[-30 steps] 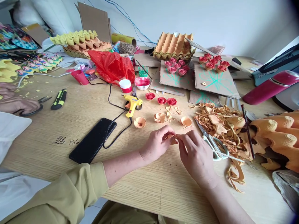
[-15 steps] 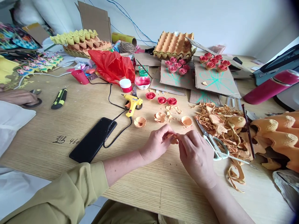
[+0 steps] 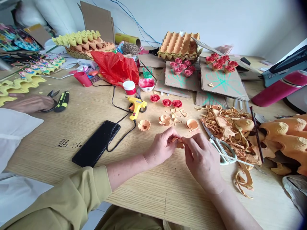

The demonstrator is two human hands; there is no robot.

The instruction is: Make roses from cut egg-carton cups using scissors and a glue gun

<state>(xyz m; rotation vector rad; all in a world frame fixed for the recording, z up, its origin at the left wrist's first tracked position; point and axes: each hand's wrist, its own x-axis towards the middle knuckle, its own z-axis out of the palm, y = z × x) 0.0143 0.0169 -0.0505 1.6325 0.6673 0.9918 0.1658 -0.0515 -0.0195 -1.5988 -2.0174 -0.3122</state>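
Between my two hands is a small orange flower-shaped piece of egg carton (image 3: 179, 144), mostly covered by fingers. My left hand (image 3: 164, 145) pinches its left side; my right hand (image 3: 203, 159) grips its right edge with thumb and fingertips. Just beyond them lie an orange cut-petal cup (image 3: 144, 125), another petal cup (image 3: 164, 120) and a plain round cup (image 3: 192, 124). Farther back sit three red-painted roses, one of them the rightmost rose (image 3: 177, 103). Pale green scissors (image 3: 223, 151) rest to the right of my right hand, against the carton scraps (image 3: 223, 124).
A yellow glue gun (image 3: 137, 107) with a black cord and a phone (image 3: 96, 143) lie left of my hands. Orange egg cartons (image 3: 283, 134) stand at right. Red flowers sit on cardboard (image 3: 220, 83) behind. A co-worker's hand (image 3: 35, 103) holds dark-handled scissors at far left, beside a utility knife (image 3: 62, 101).
My hands keep nearly the same pose on the carton piece. At left, the co-worker's hand and scissors have moved right towards the utility knife, and a yellow carton strip has come into view.
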